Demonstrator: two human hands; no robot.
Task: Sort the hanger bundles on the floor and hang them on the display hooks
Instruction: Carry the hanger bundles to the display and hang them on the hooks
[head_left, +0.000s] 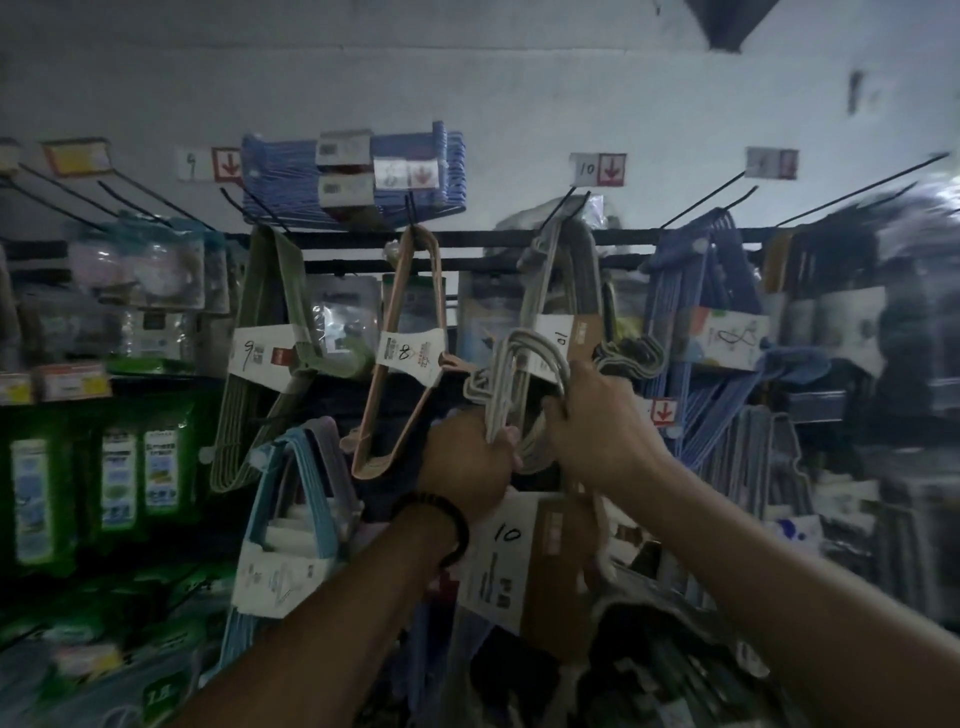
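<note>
I hold a grey hanger bundle (524, 374) up in front of the rack, its paper label marked "10" (524, 561) hanging below my hands. My left hand (467, 462), with a dark bead bracelet on the wrist, grips the bundle's hook ends from the left. My right hand (597, 421) grips the same hooks from the right. Just above hangs another grey bundle (561, 280) on a black display hook (571, 200) under a tag reading "10" (597, 169). Left of it hang a pink bundle marked "8" (410, 353) and a green bundle marked "9" (270, 343).
Blue hanger bundles lie on top of the rack (358, 176) and hang at the right (696, 312). A light-blue bundle (291, 514) hangs low at the left. Green packets (119, 478) fill shelves on the left. Bare black hooks (857, 187) stick out at upper right. The picture is dim and blurred.
</note>
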